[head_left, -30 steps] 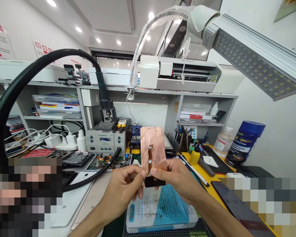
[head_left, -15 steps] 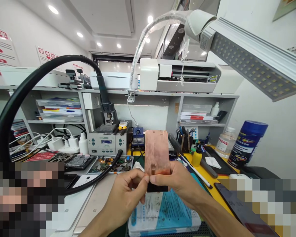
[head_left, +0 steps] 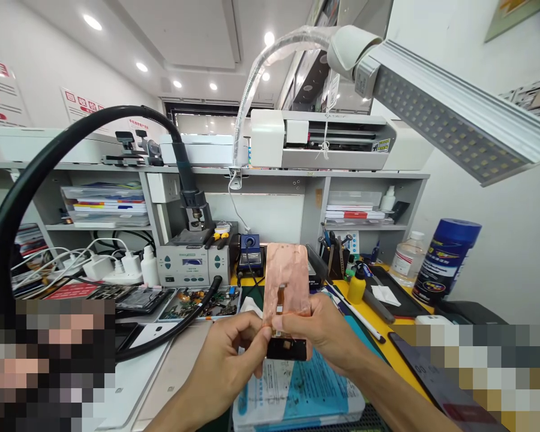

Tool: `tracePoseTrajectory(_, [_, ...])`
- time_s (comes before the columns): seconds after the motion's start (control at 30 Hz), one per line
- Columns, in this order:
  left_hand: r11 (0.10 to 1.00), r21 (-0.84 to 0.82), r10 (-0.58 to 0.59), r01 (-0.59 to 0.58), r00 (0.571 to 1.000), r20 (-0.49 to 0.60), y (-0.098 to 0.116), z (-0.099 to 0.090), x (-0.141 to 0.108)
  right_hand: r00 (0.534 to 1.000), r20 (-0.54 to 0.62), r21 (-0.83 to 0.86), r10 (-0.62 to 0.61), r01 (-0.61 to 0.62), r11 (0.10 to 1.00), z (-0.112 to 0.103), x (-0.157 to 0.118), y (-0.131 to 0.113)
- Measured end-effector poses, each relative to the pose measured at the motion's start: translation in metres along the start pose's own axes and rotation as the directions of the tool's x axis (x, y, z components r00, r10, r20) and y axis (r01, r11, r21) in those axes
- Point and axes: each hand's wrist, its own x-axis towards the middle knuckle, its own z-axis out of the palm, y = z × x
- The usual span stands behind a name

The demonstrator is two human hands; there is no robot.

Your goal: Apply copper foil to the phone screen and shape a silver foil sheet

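As seen above a broad, scuffed blue-and-white box (head_left: pixel 319 387), held near-upright: a thin, round-cornered copper-coloured panel (head_left: pixel 288 264), creased like foil. Pinched low between thumb and fingers by both left hand (head_left: pixel 227 354) and right hand (head_left: pixel 330 327). Judged already foil-covered over most of the face, yet open at the glossy black end strip (head_left: pixel 275 350) and narrow amber-lined slot (head_left: pixel 280 295); not readable for remaining work.

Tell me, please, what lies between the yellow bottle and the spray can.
Between the yellow bottle and spray can, the head view shows a grey tool, a black mat bearing white paper, and a clear bottle.
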Motion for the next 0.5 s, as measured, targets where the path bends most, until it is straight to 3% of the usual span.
tracePoseTrajectory(0.23, [0.999,-0.037,-0.010,0.011,1.000,0.019,0.0035,0.0004,0.0012,1.000,-0.002,0.026,-0.006,0.006,1.000,0.0004,-0.0002,0.0027])
tracePoseTrajectory(0.5, [0.994,-0.078,-0.077,0.078,0.997,0.007,0.0003,0.0023,0.0011,0.996,0.087,0.070,0.009,-0.016,0.997,-0.0004,-0.0001,-0.0023])
